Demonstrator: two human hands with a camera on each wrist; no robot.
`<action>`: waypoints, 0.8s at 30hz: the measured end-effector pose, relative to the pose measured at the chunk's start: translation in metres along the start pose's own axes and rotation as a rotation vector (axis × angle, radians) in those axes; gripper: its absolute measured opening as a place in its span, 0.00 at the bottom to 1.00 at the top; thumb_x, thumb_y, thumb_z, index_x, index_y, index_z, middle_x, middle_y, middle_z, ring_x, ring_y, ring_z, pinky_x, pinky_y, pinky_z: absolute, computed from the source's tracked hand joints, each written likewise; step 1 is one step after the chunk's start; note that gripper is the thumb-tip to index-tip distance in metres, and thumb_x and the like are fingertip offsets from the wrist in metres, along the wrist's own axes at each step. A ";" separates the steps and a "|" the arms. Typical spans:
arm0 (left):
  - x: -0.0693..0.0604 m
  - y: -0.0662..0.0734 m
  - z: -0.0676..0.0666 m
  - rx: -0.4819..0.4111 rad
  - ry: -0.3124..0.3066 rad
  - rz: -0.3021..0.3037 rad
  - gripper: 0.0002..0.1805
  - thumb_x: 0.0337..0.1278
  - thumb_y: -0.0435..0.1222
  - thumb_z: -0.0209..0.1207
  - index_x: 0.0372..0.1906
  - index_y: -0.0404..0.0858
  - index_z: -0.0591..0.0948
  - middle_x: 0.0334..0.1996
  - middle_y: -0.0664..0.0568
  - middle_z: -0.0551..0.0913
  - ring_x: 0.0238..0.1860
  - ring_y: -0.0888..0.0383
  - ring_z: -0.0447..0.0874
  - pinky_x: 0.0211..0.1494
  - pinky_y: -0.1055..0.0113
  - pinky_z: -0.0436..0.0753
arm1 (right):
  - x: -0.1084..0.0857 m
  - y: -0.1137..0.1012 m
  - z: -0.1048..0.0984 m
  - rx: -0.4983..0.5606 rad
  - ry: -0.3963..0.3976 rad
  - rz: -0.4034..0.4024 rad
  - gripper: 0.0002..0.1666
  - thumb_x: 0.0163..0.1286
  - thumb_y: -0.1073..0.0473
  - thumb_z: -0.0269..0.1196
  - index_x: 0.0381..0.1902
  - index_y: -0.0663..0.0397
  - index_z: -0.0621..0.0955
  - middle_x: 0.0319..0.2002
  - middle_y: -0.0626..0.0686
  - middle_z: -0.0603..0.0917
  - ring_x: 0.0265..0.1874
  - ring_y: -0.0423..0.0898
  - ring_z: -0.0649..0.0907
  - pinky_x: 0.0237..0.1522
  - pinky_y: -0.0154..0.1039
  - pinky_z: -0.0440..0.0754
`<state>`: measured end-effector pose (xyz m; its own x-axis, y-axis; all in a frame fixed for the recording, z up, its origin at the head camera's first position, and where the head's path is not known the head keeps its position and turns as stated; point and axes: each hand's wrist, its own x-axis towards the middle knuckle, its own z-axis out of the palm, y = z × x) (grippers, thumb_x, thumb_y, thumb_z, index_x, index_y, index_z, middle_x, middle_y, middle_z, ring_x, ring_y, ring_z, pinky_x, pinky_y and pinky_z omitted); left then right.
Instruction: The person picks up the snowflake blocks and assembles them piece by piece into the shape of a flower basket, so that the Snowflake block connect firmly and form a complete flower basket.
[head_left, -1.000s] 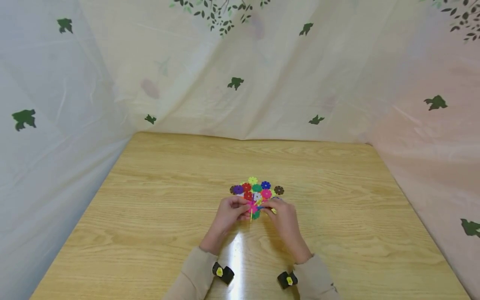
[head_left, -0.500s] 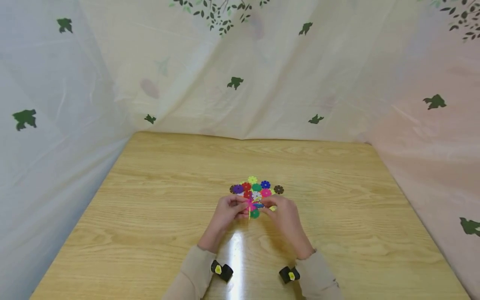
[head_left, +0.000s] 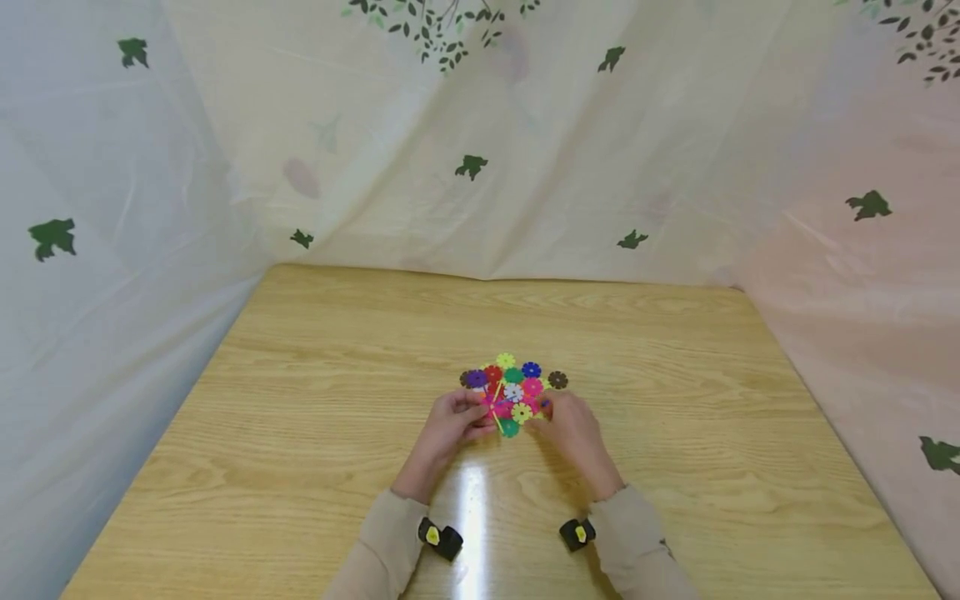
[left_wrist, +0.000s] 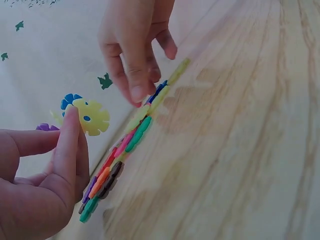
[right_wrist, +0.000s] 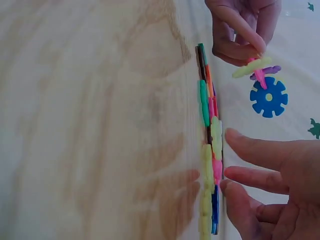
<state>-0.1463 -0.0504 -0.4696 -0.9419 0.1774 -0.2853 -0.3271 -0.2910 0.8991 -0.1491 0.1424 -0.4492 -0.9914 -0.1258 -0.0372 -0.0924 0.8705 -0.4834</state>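
Note:
My left hand (head_left: pixel 447 423) pinches a small cluster of interlocking flower-shaped discs. In the left wrist view a yellow disc (left_wrist: pixel 99 119) and a blue disc (left_wrist: pixel 69 100) stick out past the fingertips. The right wrist view shows the cluster's pink disc (right_wrist: pixel 260 79), purple disc (right_wrist: pixel 272 69) and blue disc (right_wrist: pixel 259 104), joined at angles. My right hand (head_left: pixel 573 429) is low over the right side of the loose discs, its fingers parted and gripping nothing visible. Its fingertips (right_wrist: pixel 232 172) are close to a loose pink disc (right_wrist: pixel 217 171); whether they touch is unclear.
Loose discs of several colours lie in a flat, overlapping pile, among them a green disc (head_left: pixel 513 376), a dark blue disc (head_left: pixel 531 370) and a brown disc (head_left: pixel 557 380). The wooden table (head_left: pixel 337 350) is bordered by a pale cloth (head_left: pixel 390 208) with leaf prints.
Earlier my right hand held a blue disc against the cluster. It has let go, leaving the blue disc on the cluster, and moved right to the loose discs. My left hand shifted slightly left.

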 end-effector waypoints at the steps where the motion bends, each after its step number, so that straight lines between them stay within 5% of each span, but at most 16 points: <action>1: 0.000 0.000 -0.001 -0.008 -0.006 -0.004 0.05 0.61 0.19 0.50 0.41 0.25 0.72 0.27 0.52 0.78 0.27 0.61 0.82 0.37 0.71 0.89 | 0.002 -0.001 0.001 -0.002 0.004 -0.006 0.21 0.55 0.54 0.73 0.44 0.58 0.84 0.30 0.51 0.82 0.29 0.44 0.77 0.31 0.37 0.78; 9: 0.000 -0.001 -0.004 -0.053 -0.041 -0.005 0.05 0.63 0.20 0.48 0.39 0.30 0.72 0.28 0.51 0.78 0.28 0.61 0.83 0.39 0.71 0.89 | 0.013 0.002 0.009 0.103 0.021 -0.071 0.04 0.59 0.62 0.70 0.30 0.54 0.83 0.28 0.50 0.83 0.29 0.43 0.78 0.32 0.35 0.78; 13: 0.000 -0.001 -0.003 -0.062 -0.044 0.003 0.05 0.65 0.22 0.47 0.38 0.34 0.70 0.25 0.52 0.79 0.26 0.62 0.83 0.37 0.71 0.89 | 0.014 0.010 0.014 0.225 0.127 -0.268 0.02 0.60 0.64 0.68 0.32 0.55 0.84 0.30 0.51 0.86 0.30 0.43 0.82 0.32 0.35 0.82; 17: -0.001 -0.003 0.000 -0.060 -0.044 0.034 0.03 0.67 0.24 0.47 0.41 0.32 0.69 0.24 0.53 0.80 0.25 0.62 0.83 0.35 0.71 0.89 | 0.013 0.014 0.016 0.235 0.232 -0.469 0.03 0.59 0.64 0.69 0.32 0.57 0.85 0.30 0.52 0.88 0.30 0.45 0.85 0.34 0.37 0.86; 24: -0.003 -0.005 0.006 -0.047 -0.011 0.069 0.05 0.65 0.23 0.48 0.44 0.27 0.67 0.24 0.52 0.80 0.23 0.63 0.82 0.32 0.72 0.88 | 0.012 0.016 0.020 0.228 0.284 -0.568 0.05 0.56 0.66 0.71 0.32 0.58 0.87 0.31 0.52 0.88 0.31 0.46 0.87 0.36 0.38 0.88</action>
<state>-0.1412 -0.0436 -0.4707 -0.9615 0.1654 -0.2194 -0.2650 -0.3462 0.8999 -0.1605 0.1453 -0.4744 -0.7838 -0.3767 0.4937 -0.6151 0.5800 -0.5341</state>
